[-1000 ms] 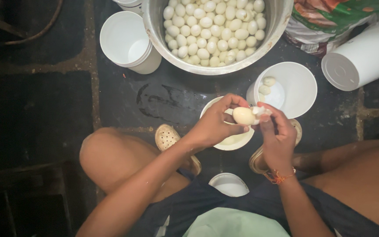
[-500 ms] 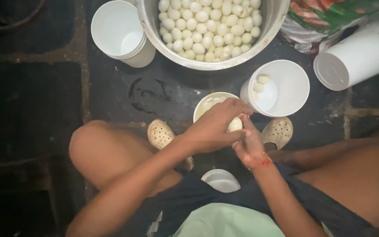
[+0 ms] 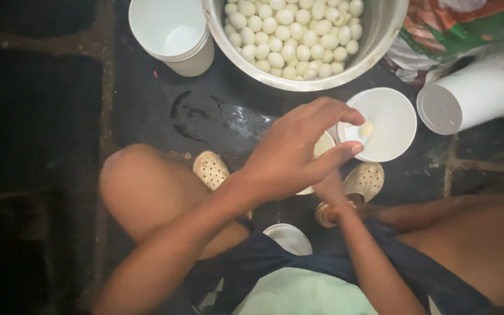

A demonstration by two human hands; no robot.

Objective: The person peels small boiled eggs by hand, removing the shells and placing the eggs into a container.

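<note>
Both hands — left hand [image 3: 290, 154] over right hand [image 3: 329, 188] — above small bowl [image 3: 324, 146].

A large metal pot [image 3: 380, 41] full of pale peeled eggs [image 3: 293, 35] stands at the far edge of the dark tiled floor [image 3: 42, 116], with a stack of white plastic tubs [image 3: 173, 35] just beside it toward the far left corner. A stack of white tubs lying on its side [image 3: 473, 96] rests near the right edge, in front of a crumpled green and orange bag [image 3: 468, 26] at the far right corner. Two beige perforated clogs [image 3: 210, 169] sit toward the near edge, with a small white lid [image 3: 290, 238] between them.
</note>
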